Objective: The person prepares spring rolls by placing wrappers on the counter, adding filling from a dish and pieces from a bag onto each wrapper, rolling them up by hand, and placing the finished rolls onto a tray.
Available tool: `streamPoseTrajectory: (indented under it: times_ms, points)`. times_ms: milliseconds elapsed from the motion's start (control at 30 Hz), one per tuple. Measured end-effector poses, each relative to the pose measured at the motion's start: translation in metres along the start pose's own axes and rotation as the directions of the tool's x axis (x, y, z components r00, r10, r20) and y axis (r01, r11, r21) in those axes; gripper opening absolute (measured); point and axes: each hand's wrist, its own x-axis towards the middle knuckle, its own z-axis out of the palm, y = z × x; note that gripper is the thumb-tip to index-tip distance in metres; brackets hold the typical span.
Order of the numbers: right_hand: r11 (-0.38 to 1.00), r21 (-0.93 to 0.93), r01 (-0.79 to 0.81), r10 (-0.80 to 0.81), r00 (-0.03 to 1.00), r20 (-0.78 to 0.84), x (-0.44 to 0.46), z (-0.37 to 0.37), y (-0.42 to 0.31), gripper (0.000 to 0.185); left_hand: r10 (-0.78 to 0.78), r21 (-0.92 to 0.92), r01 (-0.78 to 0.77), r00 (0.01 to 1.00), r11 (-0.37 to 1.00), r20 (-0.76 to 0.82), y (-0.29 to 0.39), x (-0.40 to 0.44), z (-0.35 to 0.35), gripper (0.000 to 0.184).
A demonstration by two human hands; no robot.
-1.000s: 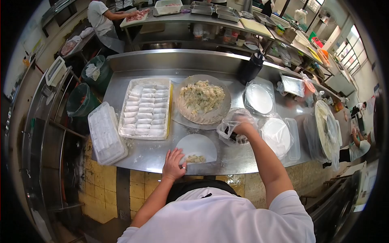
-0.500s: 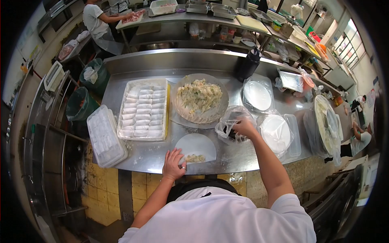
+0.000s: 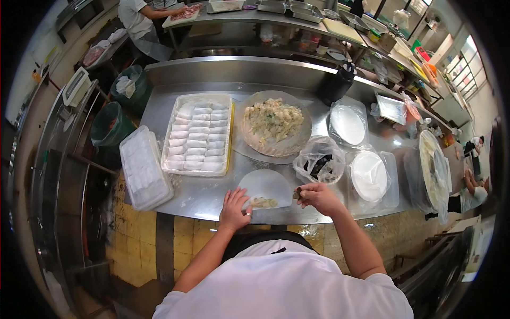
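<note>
On the bench [image 3: 204, 199] before us stands a white tray [image 3: 192, 173] filled with pale rolls [image 3: 196, 143] laid in three columns. To its left sits a whitish box [image 3: 164, 194], tilted to the tray's line; its powdery contents are hard for us to make out. Right of the tray, a round dish [image 3: 268, 152] bears a heap of chopped, pale mixture [image 3: 276, 119] flecked with green. Just beside it, a clear plastic bag [image 3: 305, 151] gapes upward, with dark pieces [image 3: 320, 166] inside. Further right we see two plastic-wrapped stacks of white rounds, an upper stack [image 3: 348, 125] and a lower stack [image 3: 368, 175].

Nearest us lies a thin white sheet [image 3: 265, 183], with a strip of filling [image 3: 263, 202] along its front edge. Our left hand [image 3: 235, 209] has its fingers spread and laid at the sheet's left edge, the thumb near the filling's left end. Our right hand [image 3: 319, 198] pinches a small dark piece [image 3: 297, 193] between its fingertips, just beyond the sheet's right edge and in front of the bag.
</note>
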Motion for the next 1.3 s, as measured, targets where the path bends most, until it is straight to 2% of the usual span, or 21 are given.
streamPoseTrajectory:
  times_ms: [67,100,200,300,400,500,600,800,900,1000,1200,1300]
  points:
    - [0.960,-0.274,0.064,-0.063,0.998,0.013,0.013,0.024,0.002,0.030,0.003,-0.007,-0.003,1.000,1.000,-0.002,-0.001,0.000,0.001,0.043]
    - [0.921,-0.387,0.043,-0.058,0.998,-0.028,0.018,0.041,-0.002,0.033,0.001,-0.010,-0.001,1.000,1.000,0.000,-0.001,0.000,0.000,0.042]
    - [0.617,-0.735,0.283,-0.325,0.941,0.090,0.043,0.074,0.014,0.032,0.001,-0.012,-0.001,1.000,1.000,0.001,0.000,0.000,-0.002,0.042]
    - [0.262,-0.839,0.477,-0.468,0.823,0.321,0.076,0.086,0.061,0.025,0.008,-0.003,-0.008,1.000,1.000,-0.001,-0.002,-0.001,0.000,0.042]
    - [0.137,-0.850,0.509,-0.536,0.760,0.368,0.083,0.095,0.090,0.017,0.005,-0.002,-0.005,1.000,1.000,-0.003,-0.004,-0.002,0.002,0.042]
    - [0.282,-0.867,0.410,-0.493,0.837,0.236,0.059,0.108,0.068,0.015,0.004,-0.005,-0.004,1.000,1.000,-0.008,-0.004,-0.003,0.002,0.041]
    - [0.227,-0.859,0.459,-0.537,0.795,0.283,0.067,0.092,0.083,0.014,0.006,0.003,-0.006,1.000,1.000,-0.010,-0.003,-0.002,0.003,0.040]
    - [0.131,-0.879,0.459,-0.511,0.791,0.337,0.071,0.082,0.092,0.013,0.007,-0.001,-0.007,1.000,1.000,-0.005,-0.002,0.000,0.002,0.040]
    - [0.204,-0.900,0.386,-0.540,0.811,0.225,0.064,0.093,0.087,0.012,0.014,0.002,-0.014,1.000,1.000,-0.009,-0.004,-0.001,0.002,0.041]
    - [0.206,-0.909,0.363,-0.517,0.829,0.214,0.052,0.105,0.069,0.013,0.014,0.007,-0.014,1.000,1.000,-0.006,-0.003,0.000,0.002,0.041]
    - [0.133,-0.905,0.405,-0.562,0.783,0.268,0.074,0.098,0.094,0.016,0.019,0.011,-0.019,1.000,1.000,-0.005,-0.002,0.000,0.002,0.042]
    - [0.327,-0.876,0.354,-0.567,0.815,0.118,0.065,0.094,0.089,0.017,0.005,-0.012,-0.005,1.000,1.000,-0.010,-0.006,-0.002,0.003,0.043]
